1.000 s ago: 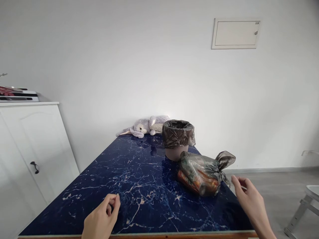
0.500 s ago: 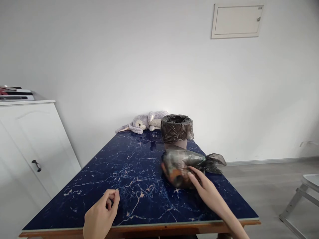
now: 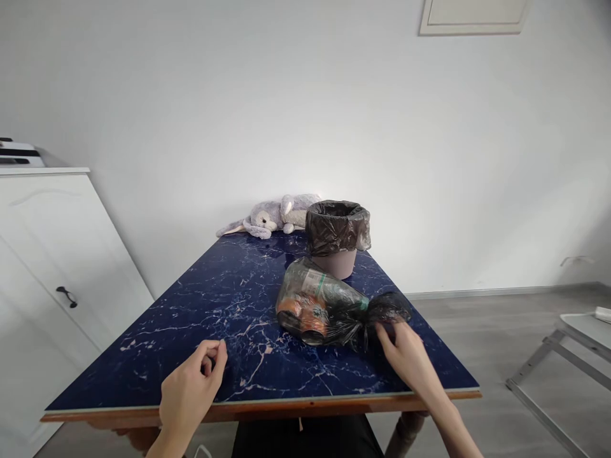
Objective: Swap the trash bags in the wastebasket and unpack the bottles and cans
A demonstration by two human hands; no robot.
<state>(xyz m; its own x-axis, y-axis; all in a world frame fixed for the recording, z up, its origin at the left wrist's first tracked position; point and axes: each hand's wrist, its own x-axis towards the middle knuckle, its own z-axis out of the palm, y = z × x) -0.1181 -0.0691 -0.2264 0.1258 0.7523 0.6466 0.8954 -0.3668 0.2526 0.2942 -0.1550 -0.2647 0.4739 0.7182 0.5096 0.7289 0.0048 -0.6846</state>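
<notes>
A dark see-through garbage bag [image 3: 317, 305], tied at the neck, lies on its side on the blue marbled table [image 3: 191, 331]. Orange-patterned round items and something with a white label show through its plastic. My right hand [image 3: 403, 356] has its fingers closed on the gathered end past the knot, with some fingertips hidden by the plastic. Apart from the bag, above the front left of the table, my left hand [image 3: 193, 381] is closed, thumb against curled forefinger, and nothing shows in it. Just behind the bag stands a pinkish trash can [image 3: 337, 262] lined with a black bag [image 3: 338, 232].
A grey plush toy [image 3: 270, 219] lies at the table's far end against the wall. To the left is a white cabinet [image 3: 57, 254]. A folding-legged metal stand [image 3: 554, 356] is on the floor at right, and a dark seat [image 3: 305, 439] sits under the front edge.
My right hand has moved from the bag's body to its knotted end. The bag has settled further left and nearer, turned slightly. My left hand keeps its pose. The view has tilted down.
</notes>
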